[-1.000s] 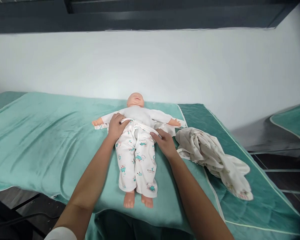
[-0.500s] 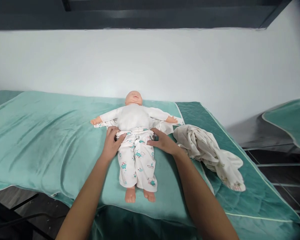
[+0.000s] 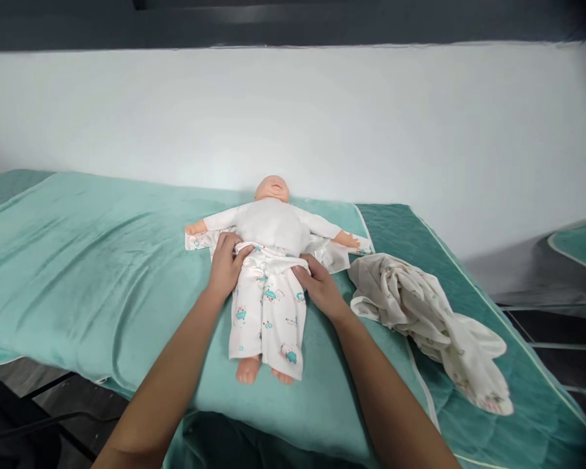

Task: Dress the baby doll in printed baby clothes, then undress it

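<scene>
A baby doll (image 3: 272, 221) lies on its back with its arms spread, its head toward the wall. White pants (image 3: 268, 312) with teal prints cover its legs up to the waist, and its feet stick out below the cuffs. My left hand (image 3: 225, 264) is closed on the waistband at the doll's hip on the left. At the opposite hip, my right hand (image 3: 320, 283) pinches the waistband, thumb on top and fingers partly hidden. A printed white garment (image 3: 329, 253) lies spread beneath the doll's back and arms.
A crumpled white cloth (image 3: 430, 319) with a faint print lies right of the doll. The bed has a light green cover (image 3: 102, 260) and a darker quilted one (image 3: 395, 225). Behind stands a white wall (image 3: 293, 111); a dark overhang (image 3: 293, 23) crosses the top.
Both hands have shifted the waistband slightly, and the pants legs hang lower over the doll's feet, more so on the right. The camera view has turned a little.
</scene>
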